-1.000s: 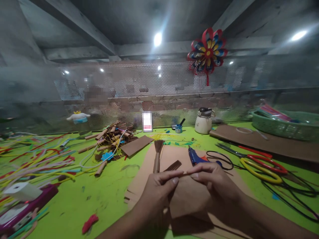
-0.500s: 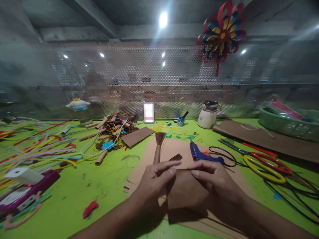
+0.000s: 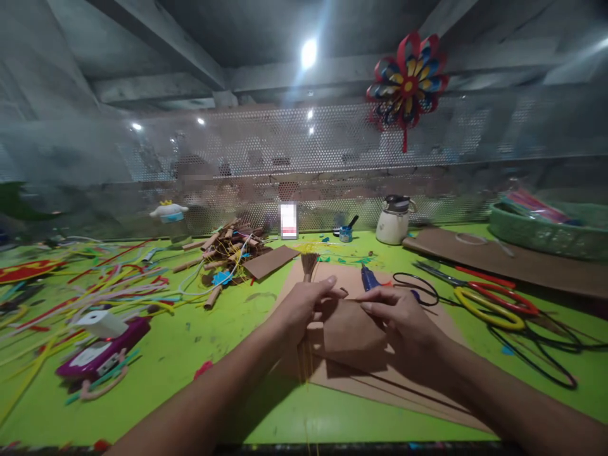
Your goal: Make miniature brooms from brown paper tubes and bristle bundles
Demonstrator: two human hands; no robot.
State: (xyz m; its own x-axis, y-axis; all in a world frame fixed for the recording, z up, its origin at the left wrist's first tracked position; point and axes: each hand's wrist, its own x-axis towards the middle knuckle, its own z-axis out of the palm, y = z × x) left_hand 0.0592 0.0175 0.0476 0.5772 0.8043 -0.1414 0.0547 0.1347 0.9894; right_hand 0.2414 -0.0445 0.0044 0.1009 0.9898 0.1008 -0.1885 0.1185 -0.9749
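My left hand (image 3: pixel 304 309) and my right hand (image 3: pixel 399 315) together hold a small brown cardboard piece (image 3: pixel 349 332) by its top edge, thumbs and fingers pinched on it. The piece hangs just above a larger brown cardboard sheet (image 3: pixel 427 392) lying on the green table (image 3: pixel 190 354). A small brown paper broom (image 3: pixel 309 263) pokes out just beyond my left hand. Right behind my right hand lies a blue glue gun (image 3: pixel 368 278).
Red and yellow scissors (image 3: pixel 494 297) and black cables lie right. A green basket (image 3: pixel 546 231) stands far right, a cream jar (image 3: pixel 392 221) at the back. Rolled paper sticks (image 3: pixel 228 244) and coloured pipe cleaners (image 3: pixel 95 285) spread left, near a purple device (image 3: pixel 102 354). A paper pinwheel (image 3: pixel 406 79) hangs on mesh.
The view has swung a little to the left and the hands sit farther out. The combed brown strip seen between the hands earlier is hidden now. Both hands keep their hold on the cardboard piece.
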